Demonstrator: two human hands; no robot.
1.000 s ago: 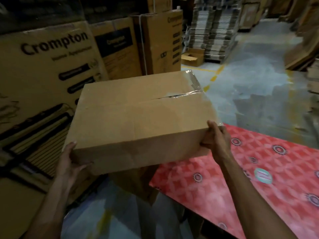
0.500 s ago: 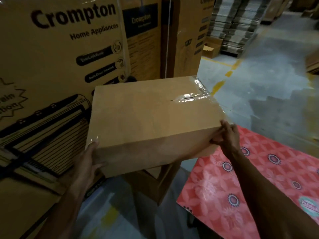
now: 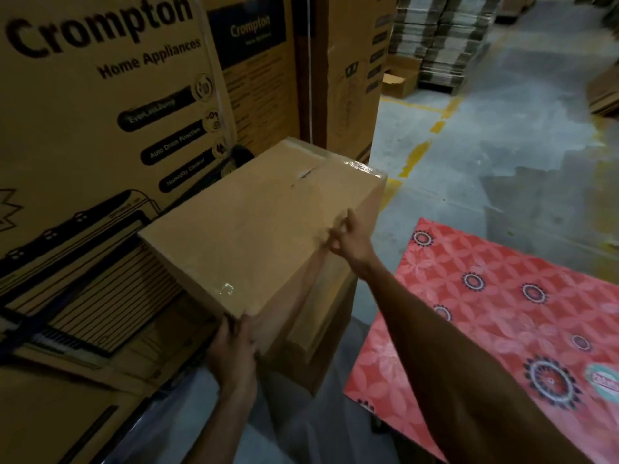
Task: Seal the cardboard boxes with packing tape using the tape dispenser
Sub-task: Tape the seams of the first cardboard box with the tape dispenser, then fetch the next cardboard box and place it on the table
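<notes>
A plain brown cardboard box with clear tape glinting along its top seam sits turned at an angle on a lower brown box. My left hand grips its near bottom corner. My right hand rests on its right top edge, fingers partly apart and blurred. No tape dispenser is in view.
Tall printed appliance cartons stand close on the left and behind. A red patterned table top lies to the right. Grey concrete floor with yellow lines stretches beyond, with stacks of flat cardboard at the back.
I have carried the box forward and left, swung it round and lowered it onto the lower box. My left hand slid to the near corner; my right hand shifted onto the top right edge.
</notes>
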